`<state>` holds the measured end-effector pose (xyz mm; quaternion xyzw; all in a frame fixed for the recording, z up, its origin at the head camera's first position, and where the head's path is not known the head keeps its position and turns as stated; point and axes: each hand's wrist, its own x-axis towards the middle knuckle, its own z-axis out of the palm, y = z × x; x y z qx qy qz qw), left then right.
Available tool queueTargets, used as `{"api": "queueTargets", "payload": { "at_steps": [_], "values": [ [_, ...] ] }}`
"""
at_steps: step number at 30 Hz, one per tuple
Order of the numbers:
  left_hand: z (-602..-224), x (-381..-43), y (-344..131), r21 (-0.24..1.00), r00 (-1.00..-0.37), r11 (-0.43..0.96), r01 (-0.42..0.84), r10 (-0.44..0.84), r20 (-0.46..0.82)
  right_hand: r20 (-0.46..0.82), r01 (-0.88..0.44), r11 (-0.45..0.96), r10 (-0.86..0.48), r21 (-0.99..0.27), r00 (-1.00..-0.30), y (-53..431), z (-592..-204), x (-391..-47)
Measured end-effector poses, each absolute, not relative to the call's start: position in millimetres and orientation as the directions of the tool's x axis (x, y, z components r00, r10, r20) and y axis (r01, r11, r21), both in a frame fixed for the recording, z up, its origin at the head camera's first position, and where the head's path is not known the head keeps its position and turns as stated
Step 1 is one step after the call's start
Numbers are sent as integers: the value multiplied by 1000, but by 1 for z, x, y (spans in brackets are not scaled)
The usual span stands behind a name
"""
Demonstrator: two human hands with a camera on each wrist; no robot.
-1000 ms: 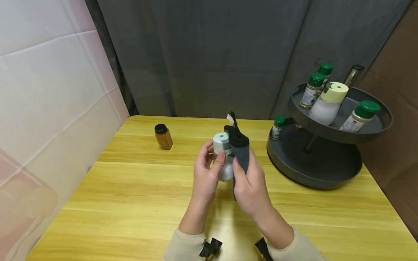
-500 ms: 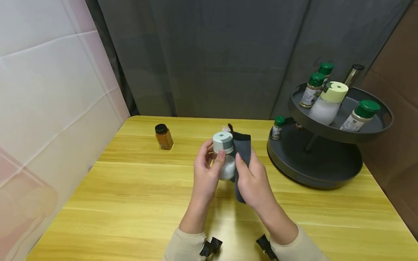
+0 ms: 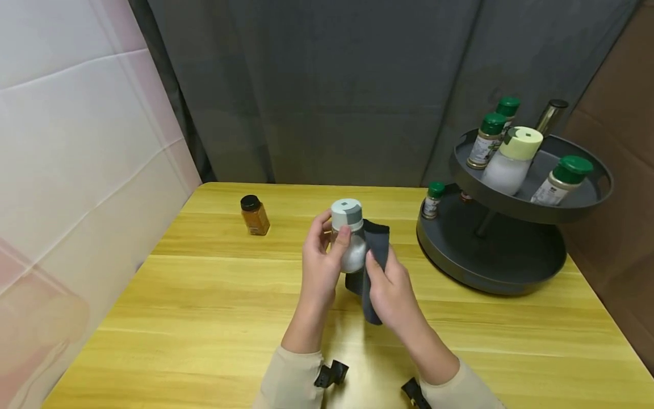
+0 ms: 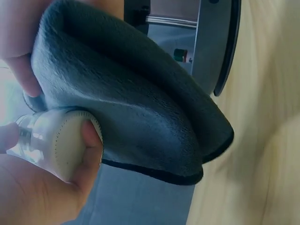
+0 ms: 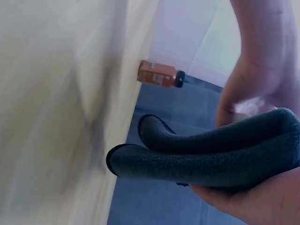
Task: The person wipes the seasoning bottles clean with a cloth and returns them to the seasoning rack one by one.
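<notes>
My left hand [image 3: 319, 267] grips a clear seasoning jar [image 3: 353, 257] with white contents and a pale grey-green lid, held upright above the table. In the left wrist view a finger curls against the base of the jar [image 4: 68, 145]. Just to its right, my right hand [image 3: 393, 292] pinches a folded dark grey cloth [image 3: 377, 245], thumb on the near side. The cloth [image 4: 126, 93] lies right beside the jar and hangs below it. From the right wrist, the folded cloth [image 5: 211, 161] hides most of the jar.
An orange-brown spice bottle [image 3: 255, 218] with a black cap stands at the table's back left. At right, a two-tier dark turntable rack [image 3: 480, 278] carries several green-capped spice jars [image 3: 559, 184] and a yellow-lidded white jar [image 3: 508, 170]. A grey curtain [image 3: 327, 113] hangs behind.
The cloth's bunched upper part with its white tag has come down from above the jar, and a fold now hangs beneath it. The left hand has lifted the jar slightly.
</notes>
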<state>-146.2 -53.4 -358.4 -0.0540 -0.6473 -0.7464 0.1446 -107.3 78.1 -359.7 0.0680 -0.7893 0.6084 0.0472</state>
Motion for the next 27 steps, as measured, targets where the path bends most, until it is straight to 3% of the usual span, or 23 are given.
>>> {"api": "queueTargets", "payload": {
  "at_steps": [3, 13, 23, 27],
  "values": [
    [-353, -153, -51, 948, -954, -134, 289, -125, 274, 157, -165, 226, -53, -960, -986, 83, -351, -113],
    [-335, -192, -32, 934, -939, -99, 345, -45, 342, 379, -368, 188, 23, -911, -925, 96, -305, -153],
    [-339, -179, -36, 958, -965, -128, 258, -91, 248, 109, -120, 164, -71, -979, -991, 102, -342, -145],
    [-339, -172, -37, 957, -966, -141, 254, -96, 242, 151, -159, 144, -67, -977, -986, 101, -336, -138]
  ]
}}
